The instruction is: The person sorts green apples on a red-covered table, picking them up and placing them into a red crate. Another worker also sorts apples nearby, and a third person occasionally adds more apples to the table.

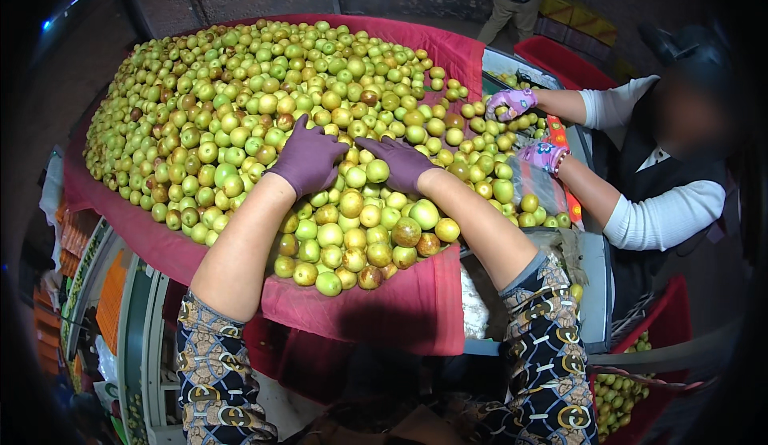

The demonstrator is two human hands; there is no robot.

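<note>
L hand in a plain purple glove [310, 157] lay on the heap of round yellow-green fruit w/ brown-red blotches [232, 129], thumb up & well apart from the fingers, so fairly wide; palm side hidden. R hand in a matching purple glove [398, 165] was just beside it, fingers reaching L over the fruit, w/ one smooth round light-green fruit [377, 171] against its inner edge; couldn't tell if gripped. Heap covered most of a red fabric sheet [368, 317], incl a bunch btwn the forearms nr the front edge. Own black sleeves w/ tan & white chain print [216, 373] ended nr the elbows. Co-worker in white knit sleeves [668, 213] was at R, hands in floral purple-white gloves [512, 104] among fruit by a thin greyish plastic bag [532, 181] & a flat orange-red strip [574, 205]. Red plastic crate [678, 313] w/ more fruit sat low R; a person in beige trousers [512, 14] stood in bg
</note>
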